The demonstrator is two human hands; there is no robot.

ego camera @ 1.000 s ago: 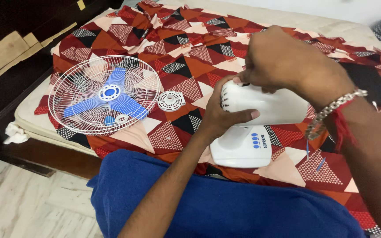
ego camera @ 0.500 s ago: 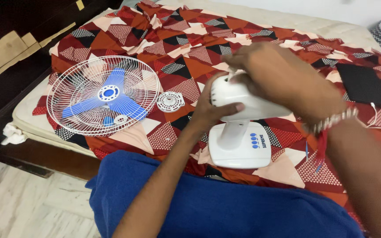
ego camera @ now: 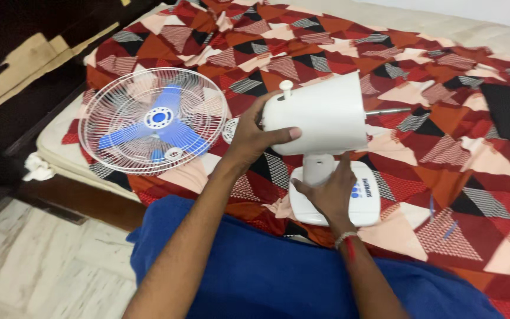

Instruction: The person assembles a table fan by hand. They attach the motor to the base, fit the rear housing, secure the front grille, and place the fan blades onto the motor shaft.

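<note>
Right hand (ego camera: 329,195) dropped to one fan base (ego camera: 367,204), left hand (ego camera: 252,136) grip closed on motor housing (ego camera: 320,115), one grille (ego camera: 151,121)

The fan grille (ego camera: 153,120) lies on the bedsheet (ego camera: 444,147), left of the fan body (ego camera: 320,115).

head view: worn on the person's head, aimed steeply down and forward over the lap | range: close, arm's length to the bed (ego camera: 444,35) | framing: wire fan guard (ego camera: 152,120) at 10 o'clock, fan base (ego camera: 368,201) near centre, floor (ego camera: 42,266) at 8 o'clock | shared views: none, single camera
</note>
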